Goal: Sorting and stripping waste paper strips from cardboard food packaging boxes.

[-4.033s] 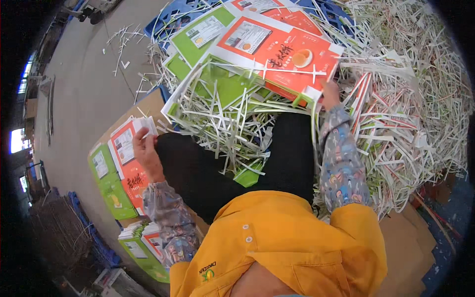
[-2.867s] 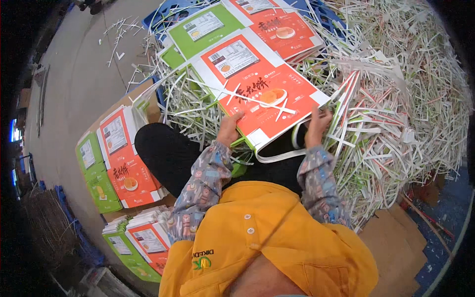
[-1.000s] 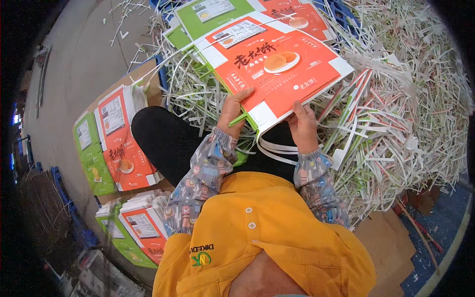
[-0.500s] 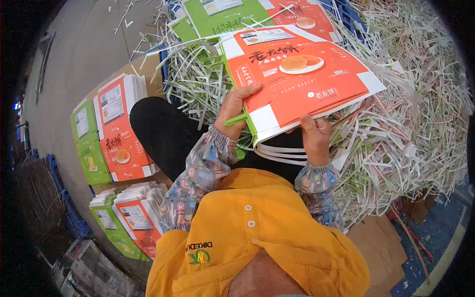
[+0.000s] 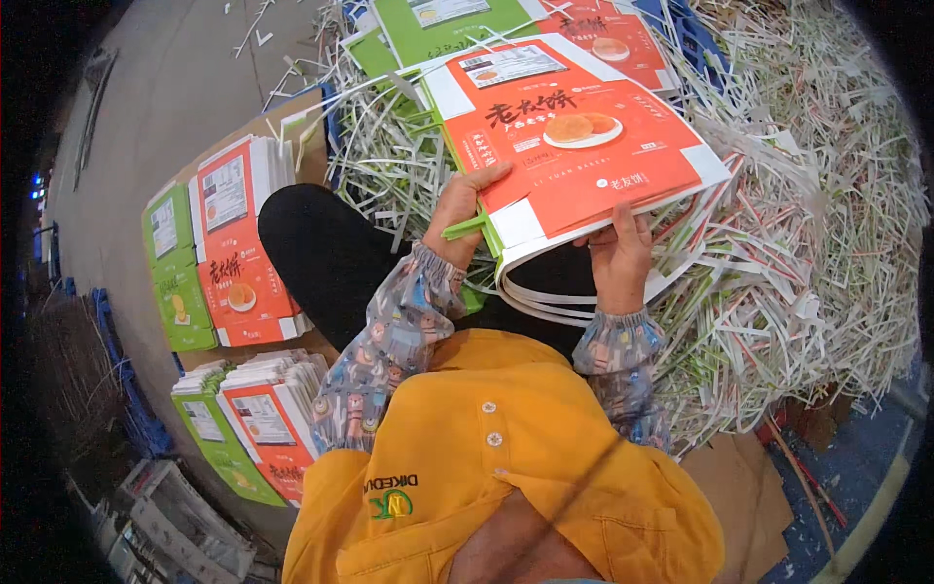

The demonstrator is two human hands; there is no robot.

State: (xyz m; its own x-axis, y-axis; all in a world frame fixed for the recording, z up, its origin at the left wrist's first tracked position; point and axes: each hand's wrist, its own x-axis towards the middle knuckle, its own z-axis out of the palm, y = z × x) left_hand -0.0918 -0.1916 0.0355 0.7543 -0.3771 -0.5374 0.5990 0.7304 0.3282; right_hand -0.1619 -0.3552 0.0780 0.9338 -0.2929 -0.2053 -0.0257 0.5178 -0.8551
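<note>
A stack of flat red-and-white printed cardboard sheets (image 5: 574, 146), with a picture of round pastries on a plate, is held tilted over my lap. My left hand (image 5: 465, 212) is closed on its left edge, thumb on top and fingers hidden beneath. Green strips of card stick out beside that hand. At the near edge, my right hand (image 5: 623, 255) pinches the sheets, its fingers partly hidden. Narrow white card strips (image 5: 550, 304) hang in a loop from the stack's near left corner and pass by my right wrist.
Shredded paper strips (image 5: 759, 292) heap up on the right. Green sheets (image 5: 457, 34) and red sheets (image 5: 623, 49) lie beyond the held stack. On the left stand green stacks (image 5: 180, 263) and red stacks (image 5: 238, 243) on cardboard. My bent knee (image 5: 311, 253) lies between.
The held stack has shifted slightly left and tilted. My right hand has moved down a little at the near edge, its fingers changing position. My left hand keeps its hold.
</note>
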